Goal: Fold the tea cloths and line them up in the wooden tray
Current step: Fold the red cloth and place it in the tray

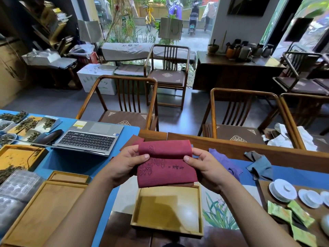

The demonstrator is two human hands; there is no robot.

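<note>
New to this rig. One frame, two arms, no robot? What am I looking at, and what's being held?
No machine here: a person wears a wide-angle camera on the head, looking forward and down, so the single picture shows their own bare arms. The left hand and right hand each pinch a side of a dark red tea cloth, partly folded, just above an open wooden tray that has nothing in it yet. To the right lie a purple cloth and a blue-grey cloth, both unfolded. A laptop sits to the left on the blue mat.

Red cloth (165, 163) (half-folded) over tray (167, 232)
</note>
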